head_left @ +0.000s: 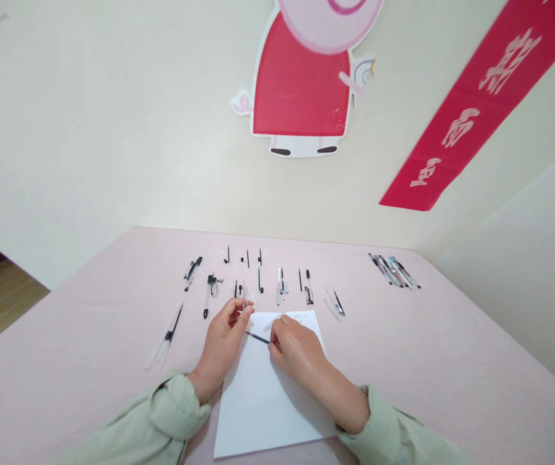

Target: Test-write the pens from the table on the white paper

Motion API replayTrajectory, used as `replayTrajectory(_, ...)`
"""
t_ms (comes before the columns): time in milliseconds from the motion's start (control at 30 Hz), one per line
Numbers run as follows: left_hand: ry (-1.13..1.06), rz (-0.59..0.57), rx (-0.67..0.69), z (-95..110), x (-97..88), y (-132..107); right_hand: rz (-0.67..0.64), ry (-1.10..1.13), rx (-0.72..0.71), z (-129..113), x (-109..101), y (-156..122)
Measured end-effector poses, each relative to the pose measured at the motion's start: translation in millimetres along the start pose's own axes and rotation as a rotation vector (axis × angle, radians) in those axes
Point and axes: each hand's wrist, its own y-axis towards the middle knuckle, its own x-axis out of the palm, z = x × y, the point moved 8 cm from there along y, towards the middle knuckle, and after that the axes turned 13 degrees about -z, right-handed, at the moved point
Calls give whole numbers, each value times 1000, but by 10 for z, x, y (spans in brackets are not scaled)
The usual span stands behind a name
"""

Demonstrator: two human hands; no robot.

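Both my hands meet over a white sheet of paper (268, 400) lying on a pale pink table (452, 361). My left hand (223, 341) has its fingertips pinched together at the sheet's upper left corner, on something small I cannot make out. My right hand (297, 352) is closed around a thin black pen refill (257, 338), which sticks out toward the left hand. Beyond the paper lie several taken-apart pens (258, 281): clear barrels, black caps and refills in loose rows.
A bunch of whole pens (394, 271) lies at the far right of the table. One pen (171, 332) lies alone at the left. A cartoon pig cut-out (306, 77) and a red banner (471, 110) hang on the cream wall behind.
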Motion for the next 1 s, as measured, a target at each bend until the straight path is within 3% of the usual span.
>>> replayTrajectory(200,78,3,32,50,-15,-9,7,327,-78,185,-271,-68)
replayTrajectory(367,267,-103,170,211,112,-70,209,739,-207,332,-699,-136)
replayTrajectory(533,431,-159,322,341,216,-154,313,1106,-310,327,-813,-184)
replayTrajectory(1000,471,-196,353,339,256,-154,336,1151,-313,289,-763,-175)
